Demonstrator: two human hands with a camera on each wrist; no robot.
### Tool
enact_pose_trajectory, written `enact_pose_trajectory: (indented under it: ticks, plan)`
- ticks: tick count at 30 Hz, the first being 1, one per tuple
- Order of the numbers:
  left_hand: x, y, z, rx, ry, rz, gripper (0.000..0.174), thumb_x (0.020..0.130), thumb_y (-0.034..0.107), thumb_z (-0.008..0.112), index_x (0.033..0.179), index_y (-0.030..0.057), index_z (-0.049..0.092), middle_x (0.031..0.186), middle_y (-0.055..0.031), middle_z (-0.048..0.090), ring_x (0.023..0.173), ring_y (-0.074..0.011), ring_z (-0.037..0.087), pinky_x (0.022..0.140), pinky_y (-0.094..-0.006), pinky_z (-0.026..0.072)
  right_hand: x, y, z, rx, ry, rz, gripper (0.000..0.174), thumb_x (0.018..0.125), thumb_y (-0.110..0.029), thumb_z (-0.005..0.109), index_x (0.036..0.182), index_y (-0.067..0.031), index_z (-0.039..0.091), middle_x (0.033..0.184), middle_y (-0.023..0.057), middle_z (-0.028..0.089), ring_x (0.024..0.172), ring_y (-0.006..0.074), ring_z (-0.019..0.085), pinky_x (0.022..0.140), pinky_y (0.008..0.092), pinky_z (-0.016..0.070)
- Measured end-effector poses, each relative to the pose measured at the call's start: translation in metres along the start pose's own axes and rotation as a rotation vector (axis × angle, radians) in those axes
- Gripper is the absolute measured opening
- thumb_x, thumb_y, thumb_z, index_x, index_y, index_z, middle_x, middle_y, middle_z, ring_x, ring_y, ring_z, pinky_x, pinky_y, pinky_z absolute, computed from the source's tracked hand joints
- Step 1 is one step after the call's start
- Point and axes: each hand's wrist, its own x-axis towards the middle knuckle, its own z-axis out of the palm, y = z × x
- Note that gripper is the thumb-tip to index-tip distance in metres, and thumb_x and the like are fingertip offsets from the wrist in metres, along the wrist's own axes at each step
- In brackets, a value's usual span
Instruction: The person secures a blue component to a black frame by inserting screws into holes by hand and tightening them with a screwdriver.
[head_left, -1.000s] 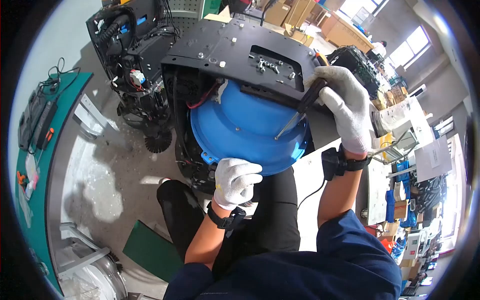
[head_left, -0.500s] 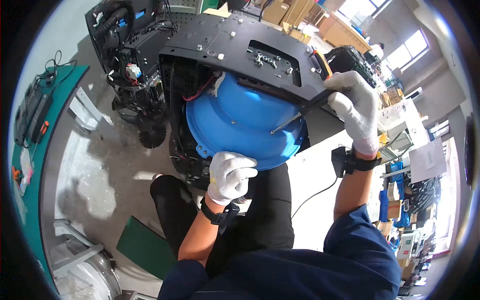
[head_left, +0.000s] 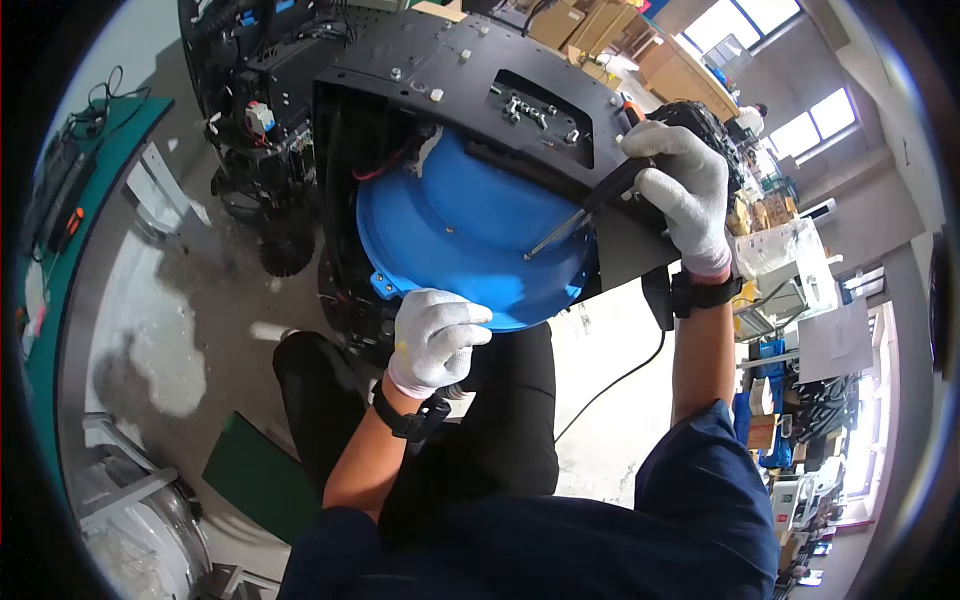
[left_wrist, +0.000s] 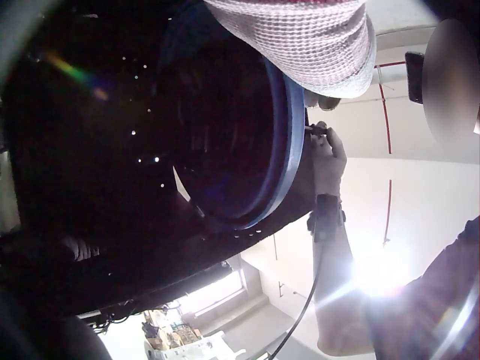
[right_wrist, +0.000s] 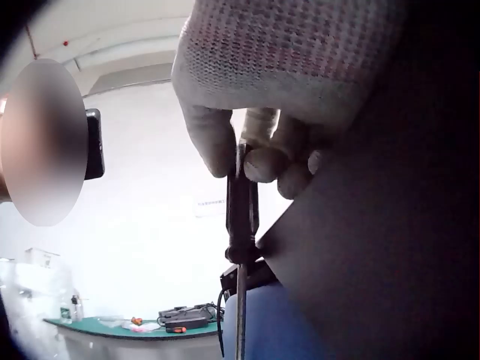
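In the head view my gloved right hand (head_left: 688,195) grips the dark handle of a screwdriver (head_left: 560,233); its shaft slants down-left, with its tip at a small screw on the blue bowl-shaped part (head_left: 480,270). The right wrist view shows fingertips around the handle (right_wrist: 241,206) and the shaft running down towards the blue part (right_wrist: 266,326). My gloved left hand (head_left: 435,340) has curled fingers at the bowl's near rim, beside a screwed tab. In the left wrist view the glove (left_wrist: 307,45) overlaps the blue rim (left_wrist: 289,157); the exact finger contact is partly hidden.
Loose screws and bolts (head_left: 530,112) lie in a recess of the black housing (head_left: 400,50). An orange-handled tool (head_left: 630,108) lies by my right hand. Another black machine (head_left: 260,130) stands left, past it a green-topped table (head_left: 115,150). A cable (head_left: 625,375) hangs from my right wrist.
The head view has shifted, so the machine and bowl appear lower-left and higher. My right hand still holds the screwdriver at the bowl, its angle slightly changed. My left hand stays at the rim.
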Motion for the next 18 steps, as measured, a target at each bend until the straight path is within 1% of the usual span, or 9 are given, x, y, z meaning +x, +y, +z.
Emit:
enact_pose_trajectory:
  ticks: [1,4,5,6,7,11,12,13,18]
  plan:
    - [-0.001,0.0,0.001,-0.003,-0.001,-0.008,0.014,0.091,0.013,0.057,0.079,0.0157,0.065,0.093,0.0001,0.071,0.08,-0.0208,0.066,0.072,-0.0356,0.0495,-0.002,0.002,0.0,0.028,-0.003,-0.059,0.028,0.086,-0.008,0.068,0.109,0.0064,0.068,0.102,0.0098,0.069,0.081,0.013,0.063,0.073,0.0259,0.0522]
    - [0.0,-0.001,0.001,0.0,0.011,0.01,0.013,0.078,0.004,0.059,0.079,0.0154,0.065,0.093,0.0002,0.071,0.081,-0.0207,0.067,0.072,-0.0353,0.0493,-0.001,-0.001,-0.001,-0.025,-0.005,-0.059,0.029,0.088,-0.013,0.069,0.109,0.0067,0.069,0.103,0.01,0.07,0.083,0.0129,0.063,0.074,0.0261,0.0526]
    - [-0.002,-0.003,0.002,-0.001,0.024,0.013,0.012,0.079,0.006,0.059,0.079,0.0158,0.065,0.093,0.0005,0.072,0.081,-0.0207,0.067,0.072,-0.0352,0.0493,-0.001,0.002,0.0,-0.065,0.0,-0.062,0.029,0.088,-0.014,0.07,0.109,0.0068,0.069,0.102,0.0097,0.07,0.083,0.0127,0.063,0.075,0.0262,0.0527]
    - [-0.002,-0.002,0.002,0.0,0.014,0.01,0.011,0.08,0.007,0.058,0.079,0.0157,0.066,0.093,0.0006,0.072,0.081,-0.0208,0.067,0.072,-0.0355,0.0493,0.0,0.009,-0.001,-0.063,0.029,-0.131,0.032,0.089,-0.018,0.072,0.108,0.0073,0.07,0.099,0.0092,0.07,0.082,0.0119,0.064,0.075,0.0253,0.0528]
    - [-0.002,-0.002,0.001,0.002,0.008,0.009,0.011,0.08,0.008,0.058,0.078,0.0157,0.066,0.094,0.0007,0.072,0.081,-0.0209,0.067,0.073,-0.0359,0.0494,-0.001,0.012,-0.003,-0.058,0.031,-0.123,0.033,0.089,-0.021,0.075,0.108,0.0054,0.071,0.098,0.0084,0.07,0.08,0.0107,0.064,0.074,0.0244,0.0527]
    - [-0.002,-0.002,-0.001,0.005,-0.015,-0.006,0.011,0.085,0.012,0.059,0.078,0.0162,0.065,0.094,0.0009,0.072,0.082,-0.0209,0.067,0.073,-0.0367,0.0493,0.0,0.013,-0.004,-0.125,0.048,-0.081,0.027,0.09,-0.021,0.075,0.106,0.0007,0.073,0.099,0.0057,0.07,0.082,0.0093,0.064,0.074,0.0238,0.0523]
    - [-0.001,-0.001,-0.001,-0.005,-0.017,0.003,0.015,0.075,0.004,0.06,0.082,0.0168,0.065,0.096,0.0013,0.072,0.082,-0.0209,0.067,0.071,-0.036,0.0498,0.001,0.015,-0.004,-0.138,0.053,-0.107,0.026,0.091,-0.021,0.075,0.106,0.0009,0.073,0.099,0.0054,0.07,0.083,0.0094,0.063,0.075,0.0239,0.0521]
    - [0.0,-0.002,-0.002,-0.014,-0.017,0.014,0.028,0.066,-0.003,0.062,0.085,0.0174,0.065,0.098,0.0017,0.072,0.082,-0.0209,0.067,0.069,-0.0353,0.0502,0.001,0.016,-0.005,-0.152,0.059,-0.135,0.026,0.091,-0.02,0.074,0.106,0.0012,0.073,0.098,0.0051,0.07,0.084,0.0095,0.063,0.076,0.024,0.0518]
    - [-0.002,-0.002,-0.001,-0.006,-0.009,0.012,0.028,0.066,-0.003,0.062,0.085,0.0177,0.064,0.099,0.0023,0.071,0.083,-0.0208,0.066,0.07,-0.0351,0.0502,0.004,0.014,-0.008,-0.181,-0.016,-0.192,0.027,0.096,-0.023,0.068,0.106,0.0017,0.073,0.1,0.0068,0.07,0.087,0.0119,0.063,0.078,0.0259,0.0519]
